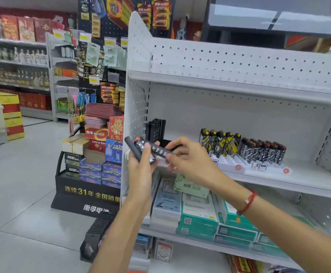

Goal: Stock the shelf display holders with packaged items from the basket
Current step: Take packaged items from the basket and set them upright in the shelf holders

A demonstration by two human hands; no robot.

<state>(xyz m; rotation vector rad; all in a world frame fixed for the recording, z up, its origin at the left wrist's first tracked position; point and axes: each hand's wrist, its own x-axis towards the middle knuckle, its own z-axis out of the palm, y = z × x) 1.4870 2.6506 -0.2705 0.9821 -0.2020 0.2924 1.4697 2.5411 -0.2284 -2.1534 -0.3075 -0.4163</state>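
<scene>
At the half-stocked shelf point(259, 174), my left hand point(141, 164) is gripping several black lighters point(136, 147); my right hand point(188, 156) is pinching one point(161, 151) free. Front display holders point(227, 163) look empty; basket unseen.

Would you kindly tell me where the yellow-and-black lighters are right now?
In the head view, the yellow-and-black lighters stand on the middle white shelf, right of both hands, beside the black-and-white lighters.

The shop is bright with soft, even light from above, the white shelf point(239, 89) and the floor point(22, 184) shine a little, shadows are faint, the edges bend and look blurry, and the hands look a bit smeared.
</scene>
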